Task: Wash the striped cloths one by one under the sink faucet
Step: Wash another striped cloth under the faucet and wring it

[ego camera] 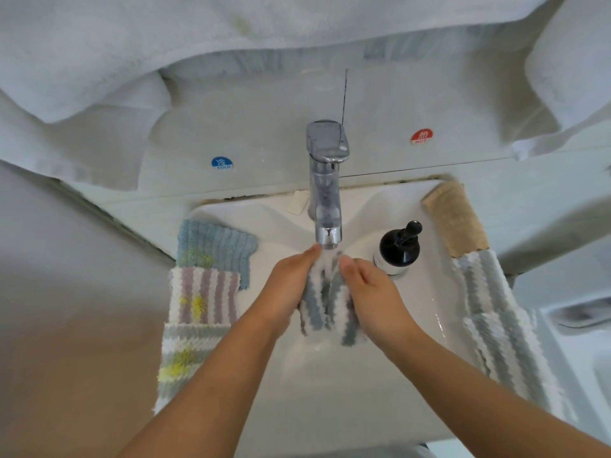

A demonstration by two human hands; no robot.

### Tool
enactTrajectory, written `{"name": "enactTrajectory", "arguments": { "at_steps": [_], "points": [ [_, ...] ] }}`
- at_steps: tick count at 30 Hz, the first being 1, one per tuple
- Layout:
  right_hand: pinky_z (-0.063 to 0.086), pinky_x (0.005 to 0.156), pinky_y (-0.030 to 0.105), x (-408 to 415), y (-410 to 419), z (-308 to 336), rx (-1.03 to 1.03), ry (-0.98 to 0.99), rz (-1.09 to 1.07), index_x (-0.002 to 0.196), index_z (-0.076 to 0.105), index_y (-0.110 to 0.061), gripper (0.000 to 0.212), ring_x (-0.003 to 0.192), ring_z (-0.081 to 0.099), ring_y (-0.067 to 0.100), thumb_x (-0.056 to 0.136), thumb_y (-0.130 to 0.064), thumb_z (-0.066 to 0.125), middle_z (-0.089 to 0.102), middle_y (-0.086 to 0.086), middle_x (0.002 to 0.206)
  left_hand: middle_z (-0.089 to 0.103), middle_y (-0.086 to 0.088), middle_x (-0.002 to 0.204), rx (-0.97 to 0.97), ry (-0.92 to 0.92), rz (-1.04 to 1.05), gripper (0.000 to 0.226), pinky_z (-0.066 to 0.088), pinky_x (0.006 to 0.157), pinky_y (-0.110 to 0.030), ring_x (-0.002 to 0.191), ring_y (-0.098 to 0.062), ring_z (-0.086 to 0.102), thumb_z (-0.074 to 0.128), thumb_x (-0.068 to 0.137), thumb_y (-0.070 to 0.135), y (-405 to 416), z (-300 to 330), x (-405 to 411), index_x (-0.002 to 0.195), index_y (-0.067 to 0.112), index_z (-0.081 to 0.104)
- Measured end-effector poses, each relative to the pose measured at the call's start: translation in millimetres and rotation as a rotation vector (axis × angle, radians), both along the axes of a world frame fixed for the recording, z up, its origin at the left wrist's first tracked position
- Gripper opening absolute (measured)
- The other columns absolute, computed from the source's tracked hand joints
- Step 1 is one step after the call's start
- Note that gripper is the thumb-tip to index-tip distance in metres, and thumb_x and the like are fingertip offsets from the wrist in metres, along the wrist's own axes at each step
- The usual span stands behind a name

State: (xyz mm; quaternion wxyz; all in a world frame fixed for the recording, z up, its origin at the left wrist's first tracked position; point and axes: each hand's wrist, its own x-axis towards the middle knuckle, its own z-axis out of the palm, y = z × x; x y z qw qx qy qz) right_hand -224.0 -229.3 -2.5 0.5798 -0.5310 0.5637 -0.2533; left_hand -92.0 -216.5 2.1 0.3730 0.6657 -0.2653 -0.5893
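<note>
Water runs from the chrome faucet point(325, 206) onto a grey-and-white striped cloth point(325, 309) held over the white sink point(334, 391). My left hand point(291, 285) grips the cloth's left side and my right hand point(370, 292) grips its right side, bunching it between them right under the spout. On the sink's left rim lie a blue cloth point(215, 246), a purple-striped cloth point(203, 297) and a grey-striped cloth point(185, 355), each with yellow stains. Two grey-and-white striped cloths point(496, 312) hang over the right rim.
A black soap pump bottle point(398, 247) stands on the sink just right of my right hand. A beige cloth point(454, 223) lies at the back right rim. White towels point(99, 77) hang above. Cold point(222, 163) and hot point(421, 136) stickers flank the faucet.
</note>
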Motion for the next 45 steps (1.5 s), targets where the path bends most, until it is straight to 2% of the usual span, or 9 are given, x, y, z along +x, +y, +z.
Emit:
{"name": "enactTrajectory", "arguments": {
  "at_steps": [5,10,14,19,25,32,36,42,45],
  "points": [
    [0.047,0.066,0.020,-12,-11,-10,0.018,0.052,0.080,0.101,0.056,-0.021,0.014,0.078,0.062,0.012,0.100,-0.017,0.043,0.065,-0.002,0.089,0.076,-0.010,0.096,-0.083,0.067,-0.105,0.012,0.055,0.082,-0.034,0.089,-0.025,0.073,0.063,0.091,0.016,5,9,20,0.098,0.011,0.073],
    [0.042,0.063,0.020,-6,-19,-5,-0.053,0.093,0.120,0.098,0.055,-0.023,0.012,0.072,0.056,0.007,0.099,-0.029,0.045,0.059,-0.007,0.084,0.067,-0.010,0.089,-0.018,0.019,-0.232,0.042,0.052,0.066,-0.029,0.081,-0.021,0.065,0.055,0.074,-0.018,3,7,33,0.107,0.007,0.062],
    [0.034,0.057,0.015,3,-25,1,-0.124,0.142,0.313,0.070,0.048,-0.014,0.046,0.059,0.043,0.007,0.096,-0.052,0.044,0.048,-0.008,0.064,0.058,-0.011,0.085,0.001,0.052,-0.280,0.044,0.047,0.068,-0.032,0.082,-0.024,0.058,0.053,0.060,-0.001,2,10,35,0.104,0.002,0.056],
    [0.041,0.070,0.031,8,-27,0,0.014,0.062,0.369,0.082,0.051,0.003,0.073,0.068,0.049,0.015,0.085,-0.069,0.049,0.050,0.014,0.072,0.067,-0.024,0.106,-0.001,0.069,-0.241,0.037,0.050,0.092,-0.050,0.096,-0.032,0.065,0.059,0.076,0.000,2,9,42,0.113,0.006,0.062],
    [0.058,0.080,0.033,8,-26,-3,0.275,-0.363,0.156,0.104,0.067,-0.011,0.026,0.088,0.070,0.023,0.101,-0.025,0.046,0.074,0.011,0.096,0.074,-0.005,0.093,0.146,0.198,-0.050,0.021,0.059,0.075,-0.032,0.080,-0.015,0.069,0.069,0.084,0.030,14,0,39,0.094,0.013,0.074],
    [0.054,0.089,0.045,10,-21,-7,0.313,-0.441,-0.095,0.116,0.060,-0.009,0.036,0.098,0.069,0.032,0.101,-0.038,0.043,0.071,0.016,0.106,0.073,-0.008,0.098,0.171,0.796,0.252,0.037,0.060,0.068,-0.029,0.079,-0.020,0.071,0.066,0.080,0.035,27,-15,22,0.107,0.010,0.071],
    [0.057,0.071,0.036,5,-19,-12,0.215,-0.265,-0.152,0.098,0.063,-0.009,0.035,0.077,0.071,0.022,0.097,-0.042,0.050,0.071,0.008,0.086,0.073,-0.006,0.096,-0.014,0.563,0.301,0.023,0.058,0.065,-0.026,0.080,-0.015,0.070,0.058,0.092,0.026,24,-22,13,0.104,0.010,0.069],
    [0.044,0.061,0.033,-4,-19,-15,-0.013,0.024,-0.171,0.086,0.049,0.009,0.059,0.064,0.049,0.021,0.091,-0.050,0.056,0.049,0.010,0.072,0.056,-0.013,0.072,-0.255,-0.480,0.168,0.044,0.041,0.060,-0.020,0.066,-0.014,0.053,0.043,0.100,0.044,21,-22,6,0.079,0.007,0.055],
    [0.040,0.059,0.032,4,-17,-12,-0.060,0.058,-0.164,0.070,0.043,-0.004,0.050,0.060,0.043,0.018,0.094,-0.046,0.053,0.044,0.008,0.065,0.043,0.003,0.059,-0.233,-0.540,0.180,0.048,0.031,0.055,-0.024,0.056,-0.010,0.040,0.035,0.103,0.042,15,-15,-7,0.063,0.017,0.040]
  ]
}}
